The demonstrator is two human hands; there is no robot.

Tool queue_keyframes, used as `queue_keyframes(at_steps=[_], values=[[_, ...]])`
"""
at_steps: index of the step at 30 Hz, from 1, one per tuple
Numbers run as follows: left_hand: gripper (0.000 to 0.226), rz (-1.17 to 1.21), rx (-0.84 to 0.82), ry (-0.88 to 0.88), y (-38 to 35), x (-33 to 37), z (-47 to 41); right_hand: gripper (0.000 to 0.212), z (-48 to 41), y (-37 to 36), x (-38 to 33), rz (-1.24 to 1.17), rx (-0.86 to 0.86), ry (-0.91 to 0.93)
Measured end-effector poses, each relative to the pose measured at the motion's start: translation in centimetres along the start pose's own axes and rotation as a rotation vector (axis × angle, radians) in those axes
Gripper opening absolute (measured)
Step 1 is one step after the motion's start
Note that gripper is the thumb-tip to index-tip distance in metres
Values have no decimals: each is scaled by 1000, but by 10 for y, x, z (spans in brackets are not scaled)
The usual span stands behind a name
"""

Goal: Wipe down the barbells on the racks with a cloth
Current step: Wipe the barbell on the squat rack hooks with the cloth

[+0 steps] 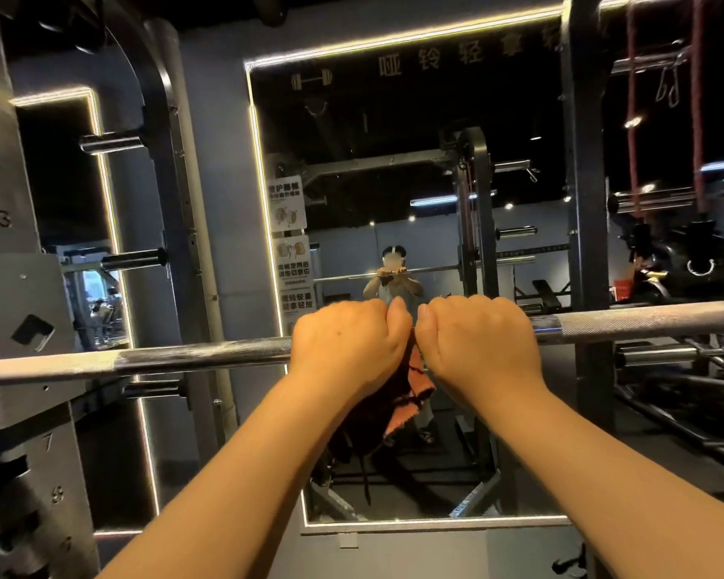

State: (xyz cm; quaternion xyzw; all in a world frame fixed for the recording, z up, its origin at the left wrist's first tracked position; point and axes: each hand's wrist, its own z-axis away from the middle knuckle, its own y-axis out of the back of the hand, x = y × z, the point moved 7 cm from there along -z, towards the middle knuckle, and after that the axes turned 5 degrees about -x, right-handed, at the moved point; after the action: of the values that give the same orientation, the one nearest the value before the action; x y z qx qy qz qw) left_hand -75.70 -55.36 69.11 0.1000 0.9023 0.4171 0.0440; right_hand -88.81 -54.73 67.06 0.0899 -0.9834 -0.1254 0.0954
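- Grey steel rack post (pixel 13 286) at the far left, stamped with the numbers 2, 3, 7 and 8. Short chrome pegs (pixel 109 142) stick out just beside it.
- Barbell (pixel 164 359) crosses the whole view and rises slightly toward the right. Its left stretch is smooth and scuffed, its right stretch knurled.
- Left hand (pixel 343 344) just left of centre, knuckles up, fingers curled over the top of the barbell and clamped round it.
- Cloth (pixel 419 386), orange and dark, hangs down from the barbell between and below the two hands. Its top edge is hidden behind them, so whether the fingers also pin it cannot be told.
- Right hand (pixel 477 348) just beside the left, same overhand clamp on the barbell, thumbs nearly touching.
- Mirror (pixel 393 160) behind, edged with a lit strip, paper signs (pixel 291 244) stuck along its left side. It reflects a person with both hands together on a bar.
- Red bands (pixel 634 119) hang from the frame at the upper right.
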Motion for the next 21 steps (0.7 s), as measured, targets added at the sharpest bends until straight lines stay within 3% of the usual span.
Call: queue_keyframes(at_steps=[2, 5, 10, 15, 21], values=[[56, -20, -25, 17, 1, 1, -6, 50, 0, 0, 0, 3, -1, -1], [51, -125, 135, -96, -2, 8, 7, 50, 0, 0, 0, 4, -4, -2], [45, 42, 309, -225, -8, -2, 32, 49, -1, 0, 0, -9, 1, -2], [42, 4, 142, -83, -3, 3, 9, 50, -1, -1, -1, 23, -14, -12], [50, -25, 233, -152, -8, -3, 21, 50, -1, -1, -1, 31, -26, -9]])
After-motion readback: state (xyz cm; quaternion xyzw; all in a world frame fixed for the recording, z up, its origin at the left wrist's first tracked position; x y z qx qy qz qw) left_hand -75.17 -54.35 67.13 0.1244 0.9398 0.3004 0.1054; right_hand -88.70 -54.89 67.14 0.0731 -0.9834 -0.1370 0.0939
